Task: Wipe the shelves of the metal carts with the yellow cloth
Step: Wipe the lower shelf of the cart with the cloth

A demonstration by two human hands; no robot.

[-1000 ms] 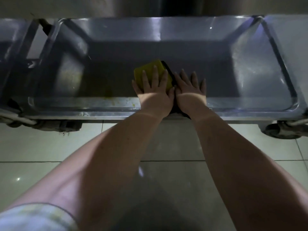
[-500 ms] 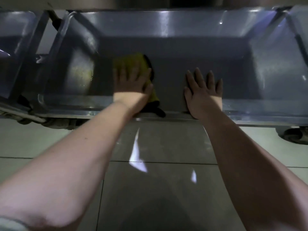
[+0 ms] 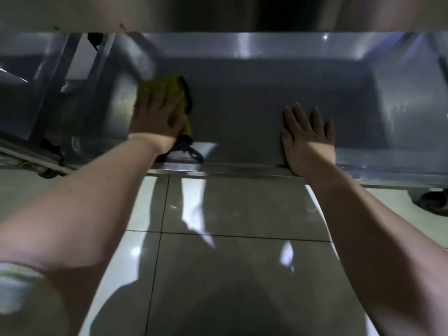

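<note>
The yellow cloth [image 3: 167, 89] is being swept to the left end of the metal cart's bottom shelf [image 3: 242, 105], carried there from mid-shelf within the last second. It is being pressed flat under the straight fingers of the left hand [image 3: 156, 120], blurred by motion. The right hand [image 3: 308, 139], released and spread, is being braced beside the front rim [image 3: 242, 169], well apart now. The right half is seemingly being left for later.

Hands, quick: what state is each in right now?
Left hand: open, pressing the yellow cloth flat on the cart shelf.
Right hand: open, resting flat on the cart shelf, holding nothing.
</note>
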